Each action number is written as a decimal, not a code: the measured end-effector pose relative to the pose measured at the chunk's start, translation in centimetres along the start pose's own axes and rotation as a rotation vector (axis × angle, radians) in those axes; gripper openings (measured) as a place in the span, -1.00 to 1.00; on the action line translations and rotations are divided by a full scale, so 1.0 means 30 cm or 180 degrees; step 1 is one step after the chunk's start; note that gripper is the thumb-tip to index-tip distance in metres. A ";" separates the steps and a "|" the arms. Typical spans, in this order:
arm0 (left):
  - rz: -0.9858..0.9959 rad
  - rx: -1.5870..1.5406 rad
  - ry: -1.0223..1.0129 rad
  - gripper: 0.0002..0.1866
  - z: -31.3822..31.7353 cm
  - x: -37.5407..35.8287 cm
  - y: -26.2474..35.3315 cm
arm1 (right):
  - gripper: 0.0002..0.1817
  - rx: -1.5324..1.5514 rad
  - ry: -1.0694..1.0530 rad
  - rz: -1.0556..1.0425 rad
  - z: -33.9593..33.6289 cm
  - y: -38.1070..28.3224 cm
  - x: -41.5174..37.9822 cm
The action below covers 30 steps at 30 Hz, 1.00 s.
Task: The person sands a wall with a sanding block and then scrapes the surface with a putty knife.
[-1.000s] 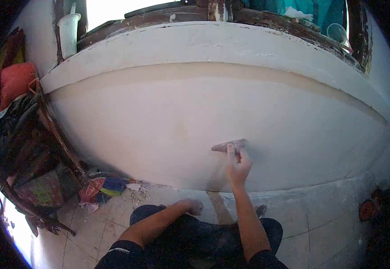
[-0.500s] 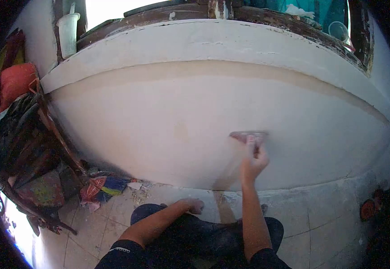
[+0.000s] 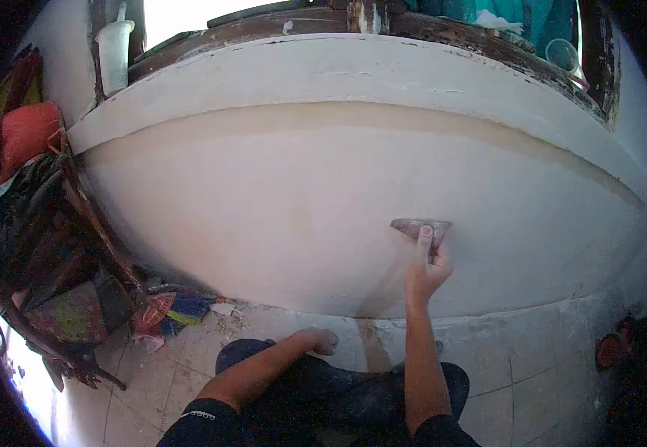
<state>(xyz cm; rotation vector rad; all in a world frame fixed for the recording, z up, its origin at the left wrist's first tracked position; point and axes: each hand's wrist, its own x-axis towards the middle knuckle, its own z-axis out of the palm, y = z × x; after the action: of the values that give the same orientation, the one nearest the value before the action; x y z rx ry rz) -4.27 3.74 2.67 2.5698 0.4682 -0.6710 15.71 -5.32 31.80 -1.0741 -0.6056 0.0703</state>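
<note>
My right hand [image 3: 429, 274] pinches a thin, brownish, dust-smeared piece of what looks like sandpaper [image 3: 437, 232], its thumb pressed on the front. The sheet lies against the white wall [image 3: 279, 179], right of the wall's middle, with its longer edge upward and a pointed corner to the left. Fingers behind the sheet are partly hidden. My left hand [image 3: 323, 342] rests by my left knee, fingers curled in, with nothing seen in it. The wall surface is pale and smooth, with a faint beige patch left of the sandpaper.
A worn wooden window frame [image 3: 308, 20] runs above the ledge, with a white container [image 3: 115, 56] at left and a clear cup [image 3: 562, 54] at right. A cluttered chair [image 3: 63, 246] with a red bundle [image 3: 29, 138] stands left. Scraps [image 3: 182, 307] lie on the tiled floor [image 3: 145, 387].
My right hand has shifted slightly to the right along the wall with the sandpaper, which is now less blurred. My left hand stays where it was.
</note>
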 end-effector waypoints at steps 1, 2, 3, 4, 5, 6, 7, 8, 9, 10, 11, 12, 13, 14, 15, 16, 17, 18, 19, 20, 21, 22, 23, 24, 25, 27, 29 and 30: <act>0.0122 0.0042 0.0083 -0.64 -0.001 0.002 0.006 | -0.69 -0.0096 -0.0013 0.0037 -0.014 0.022 -0.002; 0.0139 0.0047 0.0081 -0.64 0.001 -0.003 0.009 | -0.69 -0.0108 -0.0003 0.0028 -0.024 0.041 -0.013; 0.0135 -0.0073 0.0204 -0.64 -0.016 -0.037 0.027 | -0.69 -0.0467 -0.0573 -0.0237 -0.021 0.051 -0.031; 0.0123 -0.0194 0.0318 -0.64 -0.032 -0.067 0.044 | -0.70 -0.0822 -0.1142 -0.0491 -0.017 0.062 -0.043; 0.0114 -0.0192 0.0305 -0.64 -0.020 -0.065 0.042 | -0.70 -0.0814 -0.1137 -0.0478 -0.019 0.084 -0.041; 0.0231 -0.0076 0.0231 -0.64 0.006 -0.042 0.021 | -0.70 -0.0870 -0.0862 -0.0726 -0.020 0.110 -0.031; 0.0343 0.0047 0.0169 -0.65 0.027 -0.013 -0.010 | -0.71 -0.0914 -0.0587 -0.0984 -0.010 0.120 -0.020; 0.0322 0.0053 0.0182 -0.65 0.053 0.027 -0.051 | -0.71 -0.0891 -0.0594 -0.0991 -0.004 0.064 -0.012; 0.0379 0.0165 0.0008 -0.63 0.083 0.070 -0.090 | -0.70 -0.0511 -0.0324 -0.0508 -0.005 -0.039 -0.005; 0.0446 0.0274 -0.0166 -0.58 0.080 0.079 -0.093 | -0.70 -0.0141 -0.0054 -0.0028 -0.006 -0.096 0.000; 0.0450 0.0271 -0.0162 -0.58 0.082 0.083 -0.096 | -0.70 -0.0146 -0.0057 -0.0032 -0.006 -0.079 -0.002; 0.0295 0.0188 -0.0187 -0.59 0.048 0.057 -0.065 | -0.70 -0.0276 -0.0011 -0.0229 -0.009 -0.039 -0.007; 0.0145 0.0109 -0.0215 -0.59 0.021 0.036 -0.038 | -0.69 -0.0408 0.0041 -0.0426 -0.013 -0.006 -0.012; 0.0154 0.0115 -0.0219 -0.59 -0.002 0.017 -0.008 | -0.69 -0.0414 0.0051 -0.0430 -0.011 0.024 -0.026; -0.0043 0.0021 -0.0218 -0.63 -0.017 0.004 0.017 | -0.69 -0.0541 -0.0402 -0.0377 -0.001 0.049 -0.049; -0.0244 -0.0071 -0.0217 -0.65 -0.024 -0.009 0.033 | -0.69 -0.0663 -0.0856 -0.0321 0.006 0.056 -0.061; -0.0249 -0.0065 -0.0221 -0.65 -0.032 -0.027 0.046 | -0.69 -0.0657 -0.0850 -0.0318 0.003 0.053 -0.059; -0.0169 -0.0136 -0.0075 -0.65 -0.041 -0.045 0.052 | -0.68 -0.0776 -0.0696 -0.0536 0.001 0.035 -0.050; -0.0092 -0.0213 0.0074 -0.65 -0.053 -0.068 0.060 | -0.67 -0.0895 -0.0549 -0.0751 0.001 0.012 -0.042; -0.0107 -0.0219 0.0079 -0.65 -0.069 -0.081 0.075 | -0.67 -0.0883 -0.0560 -0.0747 0.000 -0.021 -0.026; -0.0139 -0.0182 -0.0036 -0.64 -0.096 -0.087 0.095 | -0.66 -0.0474 -0.0202 -0.0463 -0.001 -0.061 -0.003; -0.0168 -0.0140 -0.0154 -0.62 -0.116 -0.095 0.108 | -0.65 -0.0068 0.0161 -0.0179 -0.004 -0.082 0.012; -0.0169 -0.0137 -0.0153 -0.62 -0.119 -0.098 0.107 | -0.65 -0.0065 0.0163 -0.0181 -0.013 -0.063 0.016; -0.0184 -0.0095 -0.0159 -0.61 -0.111 -0.088 0.101 | -0.65 -0.0314 0.0155 -0.0184 -0.027 -0.024 0.014; -0.0194 -0.0047 -0.0166 -0.59 -0.092 -0.063 0.084 | -0.65 -0.0566 0.0156 -0.0190 -0.036 0.007 0.012; -0.0121 0.0166 -0.0294 -0.59 -0.038 0.011 0.034 | -0.67 -0.0688 -0.0332 -0.0363 -0.017 0.061 -0.014; -0.0044 0.0364 -0.0437 -0.59 -0.004 0.032 0.027 | -0.68 -0.0819 -0.0828 -0.0510 -0.027 0.071 -0.023; -0.0057 0.0268 -0.0366 -0.59 -0.005 0.022 0.029 | -0.69 -0.0780 -0.0675 -0.0644 -0.032 0.064 -0.009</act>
<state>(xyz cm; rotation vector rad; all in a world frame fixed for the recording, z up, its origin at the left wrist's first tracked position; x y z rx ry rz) -3.29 3.21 2.71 2.5902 0.4339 -0.8568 16.40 -5.25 29.76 -1.2450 -0.9294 -0.0689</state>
